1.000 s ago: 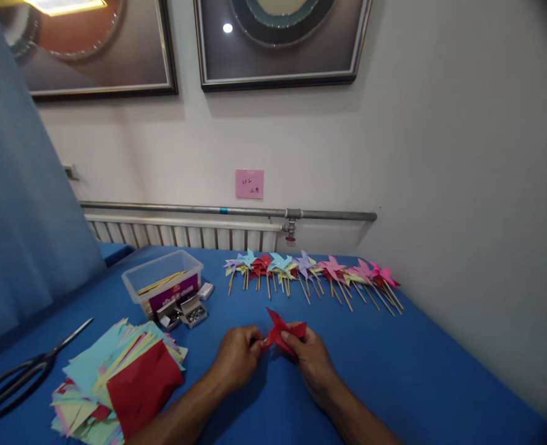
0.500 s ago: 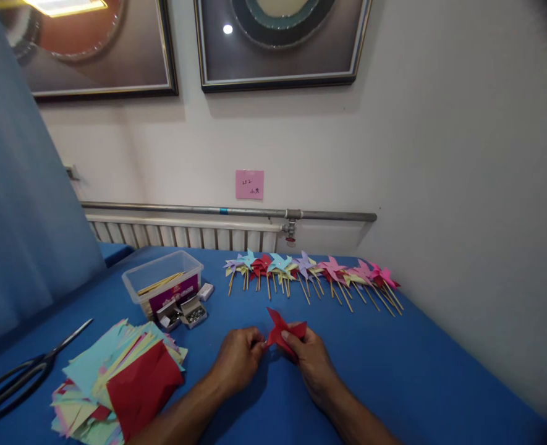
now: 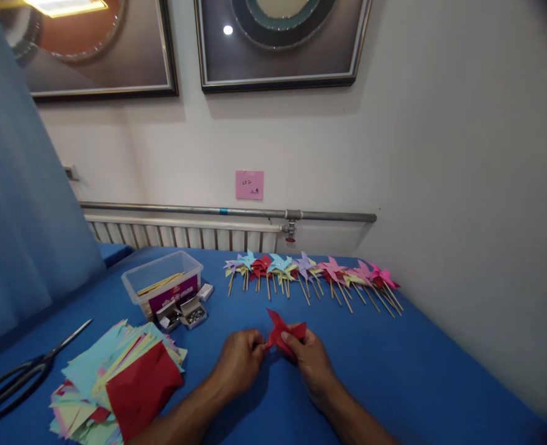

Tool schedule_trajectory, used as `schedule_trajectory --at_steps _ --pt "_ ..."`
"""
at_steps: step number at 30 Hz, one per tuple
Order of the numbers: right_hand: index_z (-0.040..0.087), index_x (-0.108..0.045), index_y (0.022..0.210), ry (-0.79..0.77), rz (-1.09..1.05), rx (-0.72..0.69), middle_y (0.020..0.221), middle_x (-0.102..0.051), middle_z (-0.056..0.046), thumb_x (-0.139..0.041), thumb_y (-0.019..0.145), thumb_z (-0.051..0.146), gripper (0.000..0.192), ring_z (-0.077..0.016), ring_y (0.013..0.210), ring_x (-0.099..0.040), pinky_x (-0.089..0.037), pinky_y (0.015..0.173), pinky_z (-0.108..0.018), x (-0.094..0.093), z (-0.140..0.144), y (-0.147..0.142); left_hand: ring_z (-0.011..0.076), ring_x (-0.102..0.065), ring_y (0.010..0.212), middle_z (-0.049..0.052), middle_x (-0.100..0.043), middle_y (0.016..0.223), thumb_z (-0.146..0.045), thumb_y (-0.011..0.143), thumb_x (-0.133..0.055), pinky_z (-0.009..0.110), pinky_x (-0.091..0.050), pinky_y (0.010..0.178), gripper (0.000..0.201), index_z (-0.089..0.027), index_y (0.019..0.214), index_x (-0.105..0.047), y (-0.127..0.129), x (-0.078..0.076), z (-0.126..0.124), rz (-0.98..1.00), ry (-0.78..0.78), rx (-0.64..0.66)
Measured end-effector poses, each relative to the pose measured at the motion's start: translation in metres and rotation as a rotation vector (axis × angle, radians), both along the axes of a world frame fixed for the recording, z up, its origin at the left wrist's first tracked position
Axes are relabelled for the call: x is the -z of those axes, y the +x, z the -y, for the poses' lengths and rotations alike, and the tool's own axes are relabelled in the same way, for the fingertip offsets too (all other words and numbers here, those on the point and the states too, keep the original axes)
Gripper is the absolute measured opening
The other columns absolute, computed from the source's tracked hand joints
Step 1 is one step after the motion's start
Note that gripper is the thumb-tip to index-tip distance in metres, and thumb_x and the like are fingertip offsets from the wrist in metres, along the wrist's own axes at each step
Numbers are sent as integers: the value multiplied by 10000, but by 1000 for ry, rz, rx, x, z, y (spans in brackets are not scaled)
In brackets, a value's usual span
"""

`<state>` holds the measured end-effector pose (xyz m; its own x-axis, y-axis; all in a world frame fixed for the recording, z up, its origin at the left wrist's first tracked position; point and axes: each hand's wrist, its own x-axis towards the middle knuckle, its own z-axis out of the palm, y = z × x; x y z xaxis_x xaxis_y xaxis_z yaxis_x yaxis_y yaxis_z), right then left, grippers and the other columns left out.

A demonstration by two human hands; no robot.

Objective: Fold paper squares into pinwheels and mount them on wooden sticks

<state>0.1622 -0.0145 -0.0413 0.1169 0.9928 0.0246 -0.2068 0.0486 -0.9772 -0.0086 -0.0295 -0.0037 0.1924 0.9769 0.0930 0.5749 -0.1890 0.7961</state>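
A red paper pinwheel [image 3: 280, 330], with no stick visible on it, is held up between my hands over the blue-covered table. My right hand [image 3: 314, 361] grips it from the right, the thumb pressed flat near its middle. At its lower left tip, the fingertips of my left hand [image 3: 240, 361] are pinched together on the paper. Whether a small pin is also in that pinch is too small to tell. Fingers of the right hand behind the paper are hidden.
Coloured paper squares [image 3: 125, 377] lie piled at left, beside black-handled scissors [image 3: 27, 377]. Behind them stand a clear plastic tub [image 3: 162, 284] of sticks and small open boxes [image 3: 192, 313] of pins. Pinwheels on sticks [image 3: 305, 269] line the table's back edge near the wall.
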Motion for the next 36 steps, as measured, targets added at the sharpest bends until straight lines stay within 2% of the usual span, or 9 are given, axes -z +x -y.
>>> schedule_trajectory --at_steps 10,20,27,36 --pt "196 -642 771 -38 -73 18 649 -651 17 -824 588 386 320 -159 587 -568 -463 612 -282 -4 -1 -3 114 -441 611 -29 -522 610 -220 842 -488 246 -270 584 204 -158 682 -599 1 -1 2 -11 10 23" --pt "194 -644 787 -44 -68 35 641 -665 17 -828 563 377 343 -164 572 -574 -465 601 -288 -7 -2 -3 113 -416 585 -38 -489 593 -179 817 -488 243 -270 559 164 -151 718 -617 4 -3 4 83 -81 20" --pt "205 -663 779 -47 -58 23 655 -684 12 -813 596 345 275 -178 586 -598 -479 603 -290 -8 -1 0 110 -415 597 -38 -480 595 -155 796 -480 238 -279 572 156 -163 664 -562 3 3 2 88 -34 43" --pt "199 -677 764 -25 -2 24 635 -677 13 -817 598 363 272 -180 578 -588 -462 589 -290 -8 -3 5 110 -424 598 -37 -482 595 -152 793 -476 240 -289 578 159 -165 661 -563 4 0 4 90 -38 45"
